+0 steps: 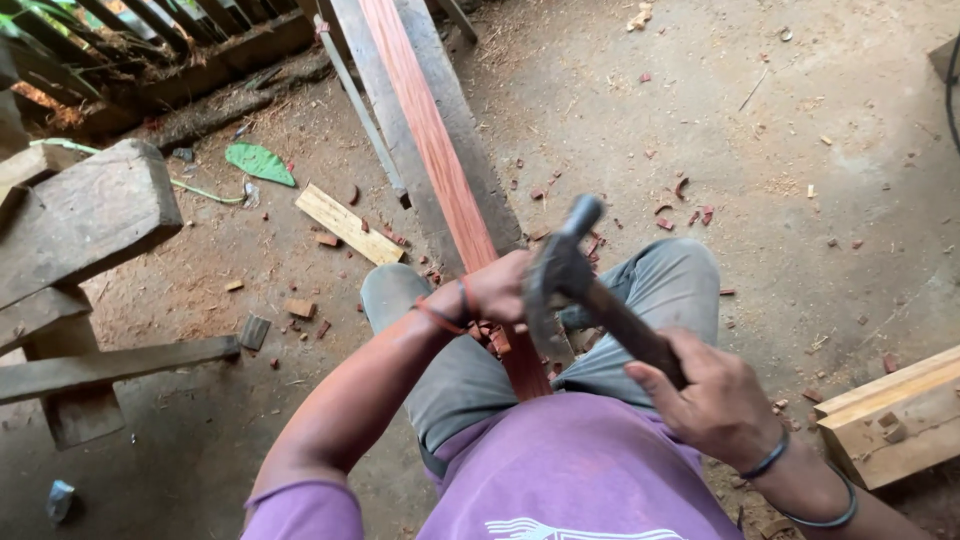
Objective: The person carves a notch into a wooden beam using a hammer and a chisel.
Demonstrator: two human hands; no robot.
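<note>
**Hammer raised over a reddish plank**

The long reddish plank [440, 170] runs between the person's knees and away across the dirt floor [800, 200]. The left hand [490, 290] closes its grip on the plank; the right hand [705, 395] is clamped around the hammer [570, 270] handle, its head above the plank. Wood chips [690, 215] lie scattered nearby.

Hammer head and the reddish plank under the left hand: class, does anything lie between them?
Nothing visible does. The hammer head, gripped in the right hand, hangs just beside the left hand, which rests on the reddish plank.
</note>
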